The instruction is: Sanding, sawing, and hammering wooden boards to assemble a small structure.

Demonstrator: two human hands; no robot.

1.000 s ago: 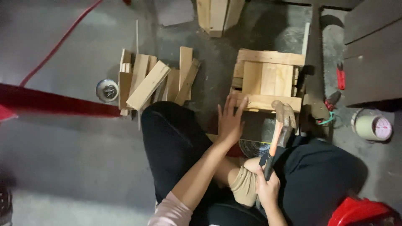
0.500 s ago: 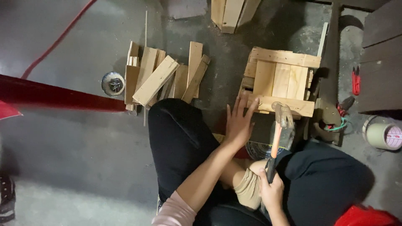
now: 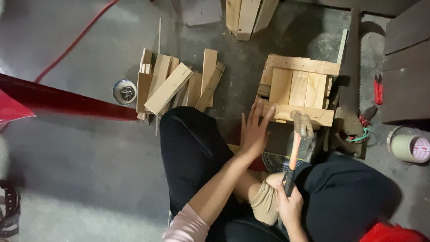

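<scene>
Sitting on the floor (image 3: 80, 179), the person had the left hand (image 3: 254, 132) spread flat and wide, with its fingertips touching the near left corner of a small wooden frame (image 3: 299, 88). The right hand (image 3: 290, 207) was closed tight around the dark grip of a hammer (image 3: 295, 152) with an orange handle. The hammer's head was up over the near board of the frame, on its right side.

The frame was made of pale boards nailed together. It lay just past the person's knees, which were in black trousers.

To the left of the frame lay a pile of loose wood pieces (image 3: 177, 85). A small round tin of nails (image 3: 125, 91) sat just left of that pile. A long red bar (image 3: 62, 101) ran across the left side of the floor.

To the right of the frame lay a hand saw (image 3: 351, 85). Farther right were small red clippers (image 3: 378, 88) and a roll of tape (image 3: 411, 147).
</scene>
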